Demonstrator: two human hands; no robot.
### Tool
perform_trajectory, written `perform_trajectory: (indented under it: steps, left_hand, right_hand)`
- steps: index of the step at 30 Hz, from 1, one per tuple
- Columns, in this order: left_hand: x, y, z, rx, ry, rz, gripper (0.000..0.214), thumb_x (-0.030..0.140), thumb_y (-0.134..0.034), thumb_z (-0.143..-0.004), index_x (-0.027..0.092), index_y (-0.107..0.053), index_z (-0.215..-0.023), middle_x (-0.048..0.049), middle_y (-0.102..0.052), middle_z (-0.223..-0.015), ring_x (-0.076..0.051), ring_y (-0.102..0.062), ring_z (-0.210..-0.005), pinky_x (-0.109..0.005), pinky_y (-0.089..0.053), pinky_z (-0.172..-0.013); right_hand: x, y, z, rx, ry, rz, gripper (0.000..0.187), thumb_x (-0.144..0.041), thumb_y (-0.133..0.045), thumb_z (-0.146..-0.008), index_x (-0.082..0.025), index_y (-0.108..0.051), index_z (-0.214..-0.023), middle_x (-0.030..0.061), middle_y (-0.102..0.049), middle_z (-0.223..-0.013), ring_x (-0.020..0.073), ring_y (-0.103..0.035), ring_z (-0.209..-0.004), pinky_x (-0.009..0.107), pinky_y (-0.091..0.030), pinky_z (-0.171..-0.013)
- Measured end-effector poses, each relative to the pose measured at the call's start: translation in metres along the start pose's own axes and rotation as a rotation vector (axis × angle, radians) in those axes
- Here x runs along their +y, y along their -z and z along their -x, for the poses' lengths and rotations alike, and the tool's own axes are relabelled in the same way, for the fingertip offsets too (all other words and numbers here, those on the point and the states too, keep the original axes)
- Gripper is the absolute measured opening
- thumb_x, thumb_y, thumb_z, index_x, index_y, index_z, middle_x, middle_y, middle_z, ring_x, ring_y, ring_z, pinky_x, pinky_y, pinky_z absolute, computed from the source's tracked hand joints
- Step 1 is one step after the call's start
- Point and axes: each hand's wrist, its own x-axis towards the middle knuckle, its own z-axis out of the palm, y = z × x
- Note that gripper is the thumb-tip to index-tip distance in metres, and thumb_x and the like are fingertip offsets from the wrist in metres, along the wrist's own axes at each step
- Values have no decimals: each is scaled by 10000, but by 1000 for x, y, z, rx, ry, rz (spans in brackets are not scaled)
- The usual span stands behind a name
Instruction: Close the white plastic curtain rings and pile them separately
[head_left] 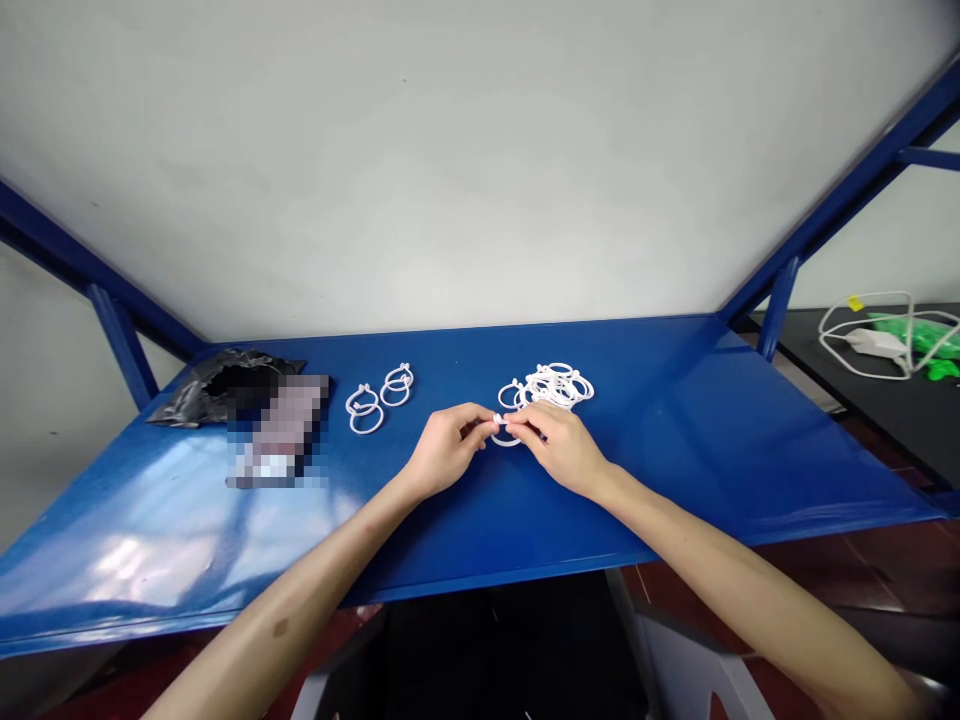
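Note:
Just in front of a pile of white rings (557, 388), my left hand (450, 448) and my right hand (561, 442) meet over a white plastic ring (507, 443). It looks like a shower curtain ring with small ball ends. Thumb and fingertips of each hand pinch it at its top, one hand on either side. The fingers hide part of this ring, and whether a second one is joined to it cannot be made out. Farther left on the blue table (480, 540) lie two overlapping pairs of the same rings, a nearer pair (367, 432) and a farther pair (395, 404).
At the left lies a crumpled black plastic bag (187, 395), beside a blurred-out flat object (289, 425). Blue frame bars slope up on both sides against a pale wall (465, 180). A white cable (910, 335) and green plastic (930, 335) rest on a dark surface at right.

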Motion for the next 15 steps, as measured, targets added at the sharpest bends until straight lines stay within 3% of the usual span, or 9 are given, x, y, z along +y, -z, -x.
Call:
perform_trajectory:
  steps: [5,9,13,15]
  left_hand:
    - [1,-5,7,88,-136,-181,178,249,-544,-960,224,-697,-872,-25,-722,-845,-155,-657,-705,-277,-497,-714]
    - [2,-7,9,81,-199,-281,194,219,-514,-969,219,-685,-879,-33,-712,-849,-162,-650,-744,-280,-491,-729]
    - [2,6,0,3,-241,-356,211,309,-512,-1000,229,-703,-963,-39,-718,-906,-166,-653,-778,-277,-490,-720]
    - [-2,19,-7,51,-245,-476,239,361,-506,-1006,242,-712,-1025,-52,-723,-980,-184,-660,-835,-296,-498,-757]
  right_hand:
    - [-1,-3,5,-4,148,69,178,-219,-506,-1042,-187,-677,-1004,60,-723,-857,199,-643,-798,336,-549,-728]
    - [0,-4,5,-41,190,99,204,-220,-473,-1055,-180,-667,-1008,64,-718,-862,194,-640,-798,325,-552,-713]
    - [1,-3,-1,-24,127,127,211,-245,-473,-1057,-208,-679,-1024,58,-729,-902,203,-661,-847,351,-554,-776]
    - [4,0,-5,15,93,130,209,-267,-491,-1053,-217,-693,-1029,60,-728,-928,209,-669,-878,363,-554,-808]
